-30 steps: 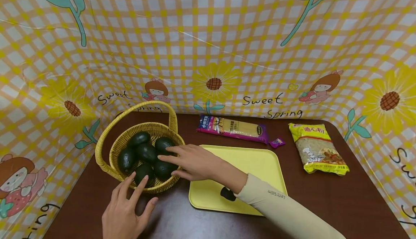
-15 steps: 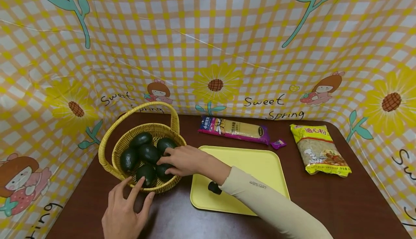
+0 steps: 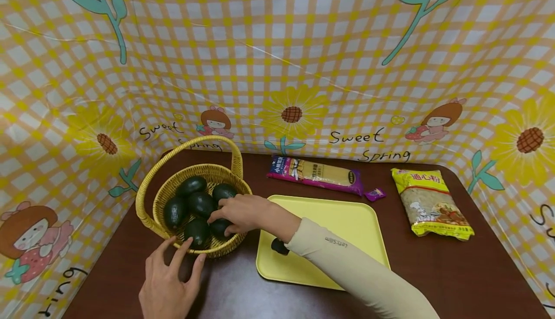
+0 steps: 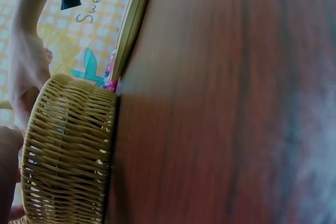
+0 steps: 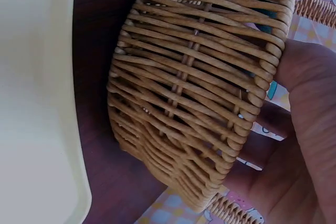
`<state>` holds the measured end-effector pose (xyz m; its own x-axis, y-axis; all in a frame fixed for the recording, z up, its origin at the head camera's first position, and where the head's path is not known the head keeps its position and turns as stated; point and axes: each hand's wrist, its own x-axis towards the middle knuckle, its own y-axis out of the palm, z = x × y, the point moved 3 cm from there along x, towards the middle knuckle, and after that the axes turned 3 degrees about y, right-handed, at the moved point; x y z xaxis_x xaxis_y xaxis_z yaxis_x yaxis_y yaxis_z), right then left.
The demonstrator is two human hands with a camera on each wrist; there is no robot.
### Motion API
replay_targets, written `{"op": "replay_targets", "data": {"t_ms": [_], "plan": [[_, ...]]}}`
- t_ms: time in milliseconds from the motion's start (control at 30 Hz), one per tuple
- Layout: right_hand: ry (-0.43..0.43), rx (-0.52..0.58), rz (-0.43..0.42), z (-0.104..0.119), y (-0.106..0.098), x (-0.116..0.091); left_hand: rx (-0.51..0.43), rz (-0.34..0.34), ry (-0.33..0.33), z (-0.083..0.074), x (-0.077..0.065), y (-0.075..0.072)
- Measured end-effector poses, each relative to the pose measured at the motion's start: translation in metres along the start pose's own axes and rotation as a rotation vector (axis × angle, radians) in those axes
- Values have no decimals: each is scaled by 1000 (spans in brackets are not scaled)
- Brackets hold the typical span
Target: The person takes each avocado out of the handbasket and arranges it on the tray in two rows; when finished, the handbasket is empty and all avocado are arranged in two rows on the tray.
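Observation:
A woven yellow basket (image 3: 223, 248) with a tall handle stands at the left of the table, holding several dark green avocados (image 3: 201, 204). My right hand (image 3: 247, 213) reaches over its right rim, fingers curled down round the avocado (image 3: 218, 229) at that side and partly hiding it. In the right wrist view, the fingers (image 5: 257, 148) pass behind the wicker wall (image 5: 184, 77). My left hand (image 3: 166, 280) is at the front rim, fingers spread, the index fingertip right by the front avocado (image 3: 197, 233). The left wrist view mostly shows table and basket side (image 4: 71, 150).
A yellow tray (image 3: 325, 213) lies right of the basket, under my right forearm. A black wrist camera (image 3: 279, 246) hangs below that wrist. Behind lie a purple noodle pack (image 3: 321, 174) and a small purple packet (image 3: 375, 194). A yellow pasta bag (image 3: 433, 203) lies at right.
My right hand has drawn its fingers in from spread to curled round the right-hand avocado. The left hand stays at the front rim; the view has shifted slightly.

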<state>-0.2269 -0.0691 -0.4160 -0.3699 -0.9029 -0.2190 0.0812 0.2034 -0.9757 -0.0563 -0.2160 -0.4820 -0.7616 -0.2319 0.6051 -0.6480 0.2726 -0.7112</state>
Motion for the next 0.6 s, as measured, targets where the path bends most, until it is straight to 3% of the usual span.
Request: {"op": "replay_targets", "data": {"t_ms": [600], "plan": [[-3,-103,-6,0,2,7,-17,-27,-38,0,2,4]]}}
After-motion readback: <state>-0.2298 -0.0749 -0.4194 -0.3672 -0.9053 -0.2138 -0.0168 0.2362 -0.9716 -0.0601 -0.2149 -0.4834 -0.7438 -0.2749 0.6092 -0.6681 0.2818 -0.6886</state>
